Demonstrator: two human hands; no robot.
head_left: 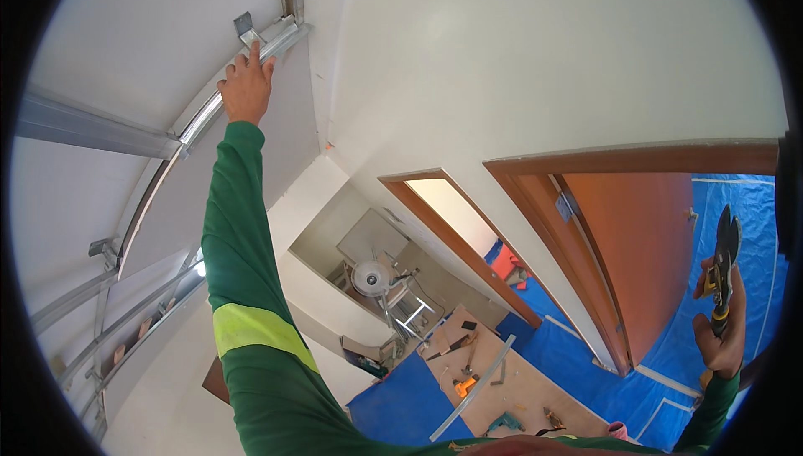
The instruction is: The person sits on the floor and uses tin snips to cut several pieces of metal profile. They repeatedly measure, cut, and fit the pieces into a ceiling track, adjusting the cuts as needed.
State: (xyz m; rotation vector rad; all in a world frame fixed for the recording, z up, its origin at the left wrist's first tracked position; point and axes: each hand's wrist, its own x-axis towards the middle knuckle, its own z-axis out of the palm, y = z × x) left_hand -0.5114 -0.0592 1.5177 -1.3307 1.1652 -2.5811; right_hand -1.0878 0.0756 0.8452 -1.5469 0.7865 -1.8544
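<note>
Raised overhead, my left hand (247,92) grips a shiny metal channel (286,40) along the edge of the ceiling opening. Its index finger stretches up beside a small bent metal bracket (243,24), and the thumb lies along the channel's right side. My right hand (729,335), at the far right, is closed round a pair of tin snips (724,247). The snips point upward, with black blades and a yellow part by the handles. That hand is well apart from the ceiling metal, in front of the blue sheeting (753,230).
Grey metal beams (96,125) cross the ceiling at left. Below, a work board (519,381) bears several tools, including an orange tool (464,386) and a teal drill (504,424); a long metal strip (477,389) lies across it. A fan (372,279), stepladder (410,314) and open brown door (627,247) stand beyond.
</note>
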